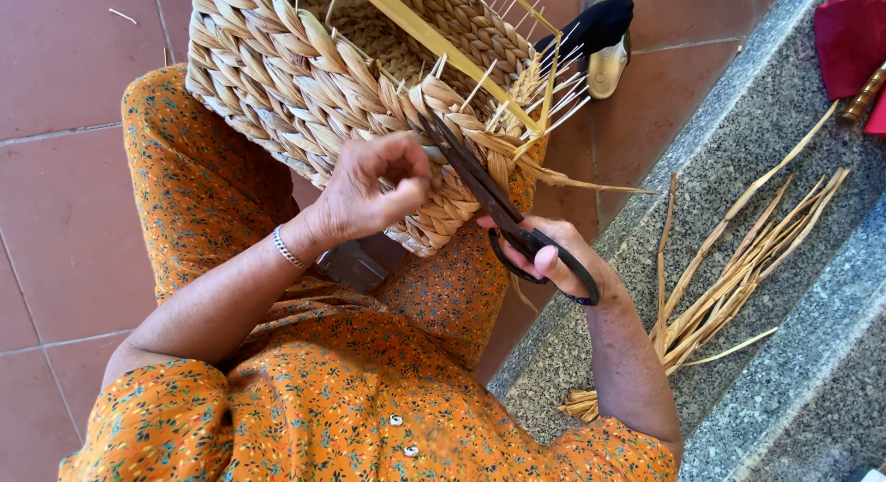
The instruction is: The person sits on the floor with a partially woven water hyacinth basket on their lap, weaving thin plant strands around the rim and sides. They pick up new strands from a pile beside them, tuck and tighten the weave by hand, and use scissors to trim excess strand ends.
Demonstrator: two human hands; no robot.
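Observation:
A large woven straw basket (pixel 305 71) rests on my lap, its rim turned toward me. My left hand (pixel 374 187) pinches a strand at the basket's near rim, a silver bracelet on its wrist. My right hand (pixel 554 251) grips the loops of black scissors (pixel 489 196), whose blades point up-left and touch the braided rim right beside the left hand's fingers. Thin pale sticks (pixel 544 85) poke out of the basket's corner.
A bundle of dried straw strands (pixel 729 270) lies on the grey granite step (pixel 794 380) at my right. A red cloth (pixel 854 35) sits at the top right. A foot in a dark sock and sandal (pixel 604 39) rests on the red tile floor (pixel 65 196).

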